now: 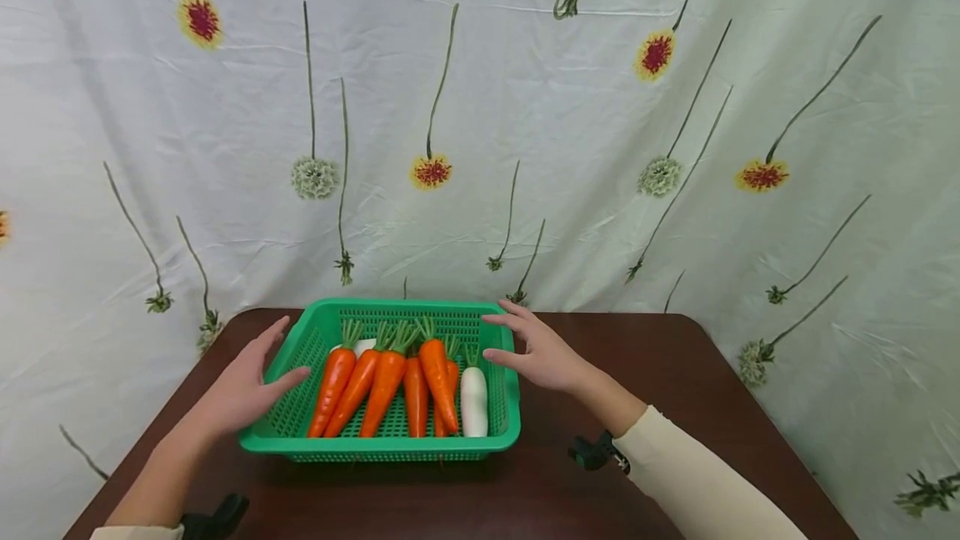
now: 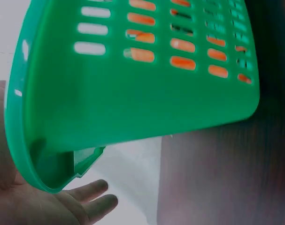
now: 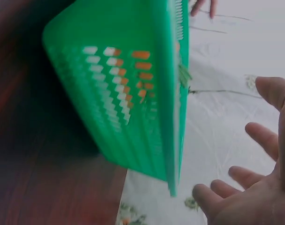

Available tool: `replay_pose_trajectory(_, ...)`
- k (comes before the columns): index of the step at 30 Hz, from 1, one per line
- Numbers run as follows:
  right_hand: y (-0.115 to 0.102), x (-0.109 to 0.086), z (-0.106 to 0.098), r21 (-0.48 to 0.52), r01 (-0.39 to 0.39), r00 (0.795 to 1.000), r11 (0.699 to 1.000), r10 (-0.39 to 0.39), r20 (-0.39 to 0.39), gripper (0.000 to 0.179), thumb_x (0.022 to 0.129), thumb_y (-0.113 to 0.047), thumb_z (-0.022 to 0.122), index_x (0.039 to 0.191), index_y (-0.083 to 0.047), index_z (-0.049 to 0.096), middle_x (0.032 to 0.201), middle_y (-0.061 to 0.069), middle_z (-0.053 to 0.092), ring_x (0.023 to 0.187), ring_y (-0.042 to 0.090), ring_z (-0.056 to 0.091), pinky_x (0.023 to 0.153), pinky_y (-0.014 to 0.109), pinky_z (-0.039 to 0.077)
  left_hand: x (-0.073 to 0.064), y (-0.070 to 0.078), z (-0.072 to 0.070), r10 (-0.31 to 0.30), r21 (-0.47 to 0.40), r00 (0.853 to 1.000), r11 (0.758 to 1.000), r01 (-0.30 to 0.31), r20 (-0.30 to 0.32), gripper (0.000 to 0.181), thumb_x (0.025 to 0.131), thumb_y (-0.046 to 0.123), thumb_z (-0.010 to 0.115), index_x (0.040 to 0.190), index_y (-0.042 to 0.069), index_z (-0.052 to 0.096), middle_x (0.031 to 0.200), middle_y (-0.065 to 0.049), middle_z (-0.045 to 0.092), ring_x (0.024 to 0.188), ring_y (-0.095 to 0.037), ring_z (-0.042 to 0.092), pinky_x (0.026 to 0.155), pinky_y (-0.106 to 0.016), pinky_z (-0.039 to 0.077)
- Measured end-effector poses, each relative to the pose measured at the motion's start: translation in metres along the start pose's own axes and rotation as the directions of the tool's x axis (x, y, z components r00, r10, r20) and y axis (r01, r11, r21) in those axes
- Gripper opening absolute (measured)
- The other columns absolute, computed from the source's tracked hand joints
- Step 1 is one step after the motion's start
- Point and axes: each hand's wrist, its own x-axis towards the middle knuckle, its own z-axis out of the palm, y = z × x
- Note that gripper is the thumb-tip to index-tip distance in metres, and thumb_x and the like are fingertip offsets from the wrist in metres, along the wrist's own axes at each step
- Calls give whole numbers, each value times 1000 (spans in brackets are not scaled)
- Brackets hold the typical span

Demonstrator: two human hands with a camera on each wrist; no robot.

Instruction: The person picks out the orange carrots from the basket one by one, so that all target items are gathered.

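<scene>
A green plastic basket [image 1: 375, 445] with slotted sides sits on a dark table. Several orange carrots [image 1: 386, 382] with green tops lie side by side in it, next to a white radish [image 1: 474, 402] on the right. Behind the carrots, something white [image 1: 363, 347] is mostly hidden. My left hand [image 1: 240, 382] is at the basket's left rim, thumb and fingers spread; the left wrist view shows the palm [image 2: 34, 206] close by that rim. Over the right rim, my right hand [image 1: 540, 348] has its fingers apart, and in the right wrist view they are separated from the basket's side [image 3: 133, 28].
The dark brown tabletop [image 1: 622, 348] extends to the right of the basket and in front of it. A pale cloth [image 1: 525, 107] printed with flowers hangs behind the table and along its sides. Dark straps [image 1: 596, 450] circle both wrists.
</scene>
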Motion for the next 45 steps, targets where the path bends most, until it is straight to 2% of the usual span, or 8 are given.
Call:
replay_pose_trajectory(6, -7, 7, 8, 163, -47, 999, 986, 44, 18, 61, 97, -40, 71, 151, -19, 51, 171, 5, 23, 155, 34, 30, 121, 56, 37, -7, 0, 0, -115, -97, 993, 988, 117, 26, 90, 102, 44, 60, 162, -2, 10, 151, -40, 37, 133, -59, 43, 99, -72, 48)
replay_pose_trajectory(13, -12, 14, 16, 262, -130, 991, 956, 117, 67, 56, 94, -39, 74, 147, -28, 56, 166, 3, 34, 149, 37, 39, 114, 59, 45, -15, -8, -5, -180, -118, 982, 976, 185, 55, 86, 104, 45, 57, 160, -5, 16, 146, -41, 43, 130, -57, 48, 94, -64, 54)
replay_pose_trajectory(19, -19, 22, 22, 364, -217, 976, 906, 189, 110, 53, 92, -39, 77, 142, -33, 59, 163, -1, 38, 144, 36, 47, 110, 55, 50, -16, -19, -8, -229, -230, 965, 940, 253, 127, 83, 104, 42, 59, 160, -4, 20, 139, -38, 53, 112, -38, 66, 78, -37, 63)
replay_pose_trajectory(24, -26, 32, 28, 467, -255, 967, 847, 213, 142, 58, 92, -31, 79, 145, -23, 58, 162, 9, 39, 130, 29, 61, 110, 52, 51, -16, -29, -6, -240, -410, 950, 860, 303, 199, 82, 104, 35, 62, 161, -1, 16, 130, -30, 60, 91, -16, 73, 74, -33, 65)
replay_pose_trajectory(29, -34, 43, 31, 522, -302, 953, 797, 252, 166, 61, 91, -23, 80, 147, -15, 56, 160, 18, 39, 129, 29, 62, 109, 55, 51, -14, -39, -6, -206, -551, 941, 768, 325, 268, 81, 106, 30, 59, 163, 1, 9, 116, -7, 67, 93, -16, 72, 80, -38, 65)
replay_pose_trajectory(32, -37, 49, 33, 544, -326, 945, 773, 266, 189, 60, 93, -18, 78, 148, -13, 55, 160, 19, 38, 129, 34, 62, 109, 58, 51, -12, -45, -8, -184, -631, 935, 697, 341, 302, 78, 107, 26, 57, 163, 5, 7, 108, 2, 69, 94, -17, 74, 81, -41, 65)
replay_pose_trajectory(40, -37, 63, 37, 542, -391, 920, 744, 318, 229, 61, 90, -13, 79, 147, -13, 57, 160, 22, 38, 133, 48, 54, 105, 59, 52, -14, -61, -8, 19, -814, 946, 515, 269, 324, 51, 109, 8, 48, 152, 27, 29, 106, 1, 73, 98, -17, 75, 83, -39, 65)
replay_pose_trajectory(45, -32, 70, 41, 519, -428, 904, 740, 340, 259, 61, 89, -12, 80, 145, -14, 58, 159, 22, 40, 133, 49, 53, 103, 60, 54, -15, -65, -7, 116, -862, 939, 446, 243, 324, 51, 108, 2, 44, 146, 35, 38, 110, 0, 73, 101, -18, 75, 86, -39, 65)
